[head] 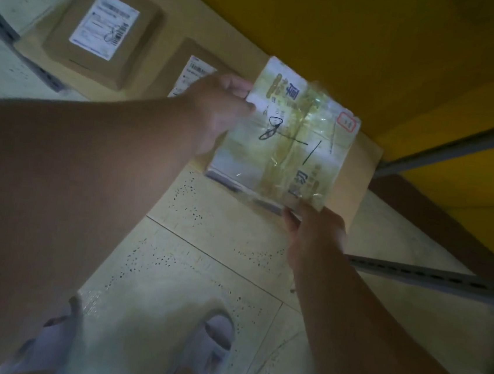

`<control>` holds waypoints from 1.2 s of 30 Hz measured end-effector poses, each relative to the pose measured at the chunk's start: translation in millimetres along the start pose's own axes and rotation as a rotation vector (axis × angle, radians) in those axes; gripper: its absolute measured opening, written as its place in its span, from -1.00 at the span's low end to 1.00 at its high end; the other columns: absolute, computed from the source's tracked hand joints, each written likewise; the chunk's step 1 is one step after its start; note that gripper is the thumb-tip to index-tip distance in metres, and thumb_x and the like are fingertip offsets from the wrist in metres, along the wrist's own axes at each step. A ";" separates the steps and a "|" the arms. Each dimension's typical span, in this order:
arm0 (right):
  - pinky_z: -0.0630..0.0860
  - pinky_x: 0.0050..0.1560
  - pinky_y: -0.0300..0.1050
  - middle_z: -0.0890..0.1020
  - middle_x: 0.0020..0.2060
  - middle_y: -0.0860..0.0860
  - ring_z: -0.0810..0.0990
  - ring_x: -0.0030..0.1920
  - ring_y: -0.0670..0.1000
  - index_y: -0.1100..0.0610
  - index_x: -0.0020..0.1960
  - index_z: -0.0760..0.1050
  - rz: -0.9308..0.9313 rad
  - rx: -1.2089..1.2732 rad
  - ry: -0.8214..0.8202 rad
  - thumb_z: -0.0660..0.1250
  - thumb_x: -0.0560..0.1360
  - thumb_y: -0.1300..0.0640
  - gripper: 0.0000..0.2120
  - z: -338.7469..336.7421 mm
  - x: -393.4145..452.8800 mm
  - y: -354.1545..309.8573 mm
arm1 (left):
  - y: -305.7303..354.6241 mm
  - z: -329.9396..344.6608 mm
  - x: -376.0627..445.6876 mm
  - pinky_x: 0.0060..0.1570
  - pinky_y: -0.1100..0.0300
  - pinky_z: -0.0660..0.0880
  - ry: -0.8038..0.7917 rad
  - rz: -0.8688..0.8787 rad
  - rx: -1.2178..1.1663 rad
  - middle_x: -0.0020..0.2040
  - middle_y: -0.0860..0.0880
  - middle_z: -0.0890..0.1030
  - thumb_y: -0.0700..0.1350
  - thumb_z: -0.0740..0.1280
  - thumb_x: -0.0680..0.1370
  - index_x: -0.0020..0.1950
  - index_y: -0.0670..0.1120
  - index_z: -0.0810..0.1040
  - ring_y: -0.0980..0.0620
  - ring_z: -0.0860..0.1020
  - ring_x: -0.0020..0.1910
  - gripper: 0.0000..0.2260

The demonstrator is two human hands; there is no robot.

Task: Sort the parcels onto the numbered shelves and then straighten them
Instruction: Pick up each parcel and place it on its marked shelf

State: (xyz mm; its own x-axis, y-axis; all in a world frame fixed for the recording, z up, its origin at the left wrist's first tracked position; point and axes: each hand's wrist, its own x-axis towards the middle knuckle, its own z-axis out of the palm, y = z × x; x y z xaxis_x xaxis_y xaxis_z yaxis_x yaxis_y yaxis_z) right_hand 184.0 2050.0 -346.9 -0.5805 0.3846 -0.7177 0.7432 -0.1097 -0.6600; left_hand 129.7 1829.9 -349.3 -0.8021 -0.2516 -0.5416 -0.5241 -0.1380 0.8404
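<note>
I hold a small flat parcel (287,136) wrapped in yellowish tape, with a black handwritten mark on its face and a red stamp at its upper right corner. My left hand (217,107) grips its left edge. My right hand (314,233) pinches its bottom right corner. The parcel hangs above the front of a low cardboard-lined shelf (360,174). Two brown cardboard boxes lie on that shelf to the left: one (103,31) with a white label on top, and a second (191,71) partly hidden behind my left hand.
A yellow wall (376,42) backs the shelf. Grey metal shelf rails (443,277) run at the right, and another rail (0,27) at the far left. Pale speckled floor tiles (201,261) lie below, with my feet in light sandals (211,344) at the bottom.
</note>
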 end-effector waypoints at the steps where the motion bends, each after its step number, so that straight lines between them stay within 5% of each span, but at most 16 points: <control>1: 0.62 -0.25 -0.23 0.68 0.00 0.14 0.71 -0.28 -0.06 0.27 0.27 0.51 -0.021 -0.005 -0.015 0.41 0.50 0.34 -0.65 2.0 3.2 -1.3 | -1.7 0.4 2.0 0.28 0.10 0.47 0.007 0.021 0.037 0.33 0.00 0.56 -0.24 0.44 0.52 0.15 0.08 0.56 0.03 0.53 0.27 -0.70; 4: 0.62 -0.28 -0.24 0.69 0.02 0.15 0.74 -0.23 -0.03 0.14 0.26 0.52 0.008 0.081 -0.002 0.42 0.50 0.36 -0.64 8.5 4.9 -9.1 | -11.3 -0.2 -2.9 -0.04 0.26 0.49 0.004 0.067 0.202 0.31 -0.04 0.55 -0.24 0.42 0.54 0.31 0.05 0.55 0.00 0.55 0.22 -0.62; 7: 0.62 -0.22 -0.20 0.66 0.06 0.10 0.73 -0.15 0.01 0.06 0.31 0.48 -0.039 0.105 0.008 0.47 0.48 0.29 -0.55 15.5 0.6 -10.6 | -25.3 -2.9 -14.9 -0.01 0.10 0.61 0.019 0.122 0.304 0.21 -0.06 0.58 -0.22 0.43 0.52 0.32 0.12 0.51 -0.08 0.61 0.10 -0.58; 12: 0.55 -0.20 -0.12 0.52 0.26 0.03 0.62 0.00 0.08 -0.04 0.47 0.24 -0.253 -0.591 0.100 0.46 0.48 0.00 -0.36 9.3 -24.1 -2.0 | -46.3 -7.9 -60.7 0.02 0.11 0.55 0.087 0.186 0.533 0.23 -0.01 0.55 -0.14 0.43 0.53 0.39 0.06 0.44 -0.03 0.58 0.10 -0.55; 16: 0.63 -0.02 0.05 0.45 0.35 0.05 0.57 0.12 0.11 0.01 0.49 0.20 -0.439 -0.878 -0.018 0.39 0.49 -0.02 -0.35 6.9 -67.7 -4.1 | -45.7 -19.0 -100.4 0.06 0.16 0.45 0.043 0.154 0.578 0.27 -0.01 0.54 -0.13 0.43 0.54 0.37 0.03 0.47 0.00 0.55 0.20 -0.59; 21: 0.52 0.15 -0.02 0.39 0.38 0.00 0.48 0.29 0.04 0.00 0.49 0.25 -0.631 -0.999 -0.193 0.37 0.51 -0.06 -0.39 15.1 -141.5 -17.6 | -27.6 -55.7 -158.4 0.07 0.19 0.46 0.040 0.132 0.611 0.26 0.08 0.55 0.00 0.44 0.52 0.30 0.10 0.49 0.11 0.57 0.14 -0.64; 29: 0.47 0.20 -0.11 0.37 0.39 -0.06 0.45 0.33 -0.07 0.01 0.46 0.25 -0.891 -1.085 -0.479 0.36 0.53 -0.09 -0.42 48.0 -311.3 -34.3 | 15.1 -165.9 -288.4 -0.09 0.25 0.38 0.296 0.049 0.529 0.11 0.12 0.59 0.02 0.45 0.51 0.23 0.10 0.52 0.15 0.58 -0.01 -0.69; 36: 0.38 0.08 -0.26 0.44 0.32 -0.03 0.46 0.23 -0.13 -0.01 0.44 0.28 -1.006 -1.119 -0.725 0.39 0.54 -0.04 -0.46 92.0 -500.5 -65.8 | 76.6 -279.8 -439.0 -0.18 0.49 0.33 0.514 -0.007 0.334 0.08 0.13 0.59 -0.01 0.47 0.50 0.14 0.13 0.51 0.15 0.58 -0.06 -0.74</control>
State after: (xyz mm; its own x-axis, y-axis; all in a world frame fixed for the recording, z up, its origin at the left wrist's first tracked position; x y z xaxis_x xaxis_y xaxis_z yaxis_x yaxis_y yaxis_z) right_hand 395.0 1780.4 35.3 -0.7276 -0.6205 -0.2926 -0.3278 0.6891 -0.6462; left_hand 521.7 1661.8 -41.3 -0.6009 -0.6933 -0.3979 -0.6574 0.1455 0.7394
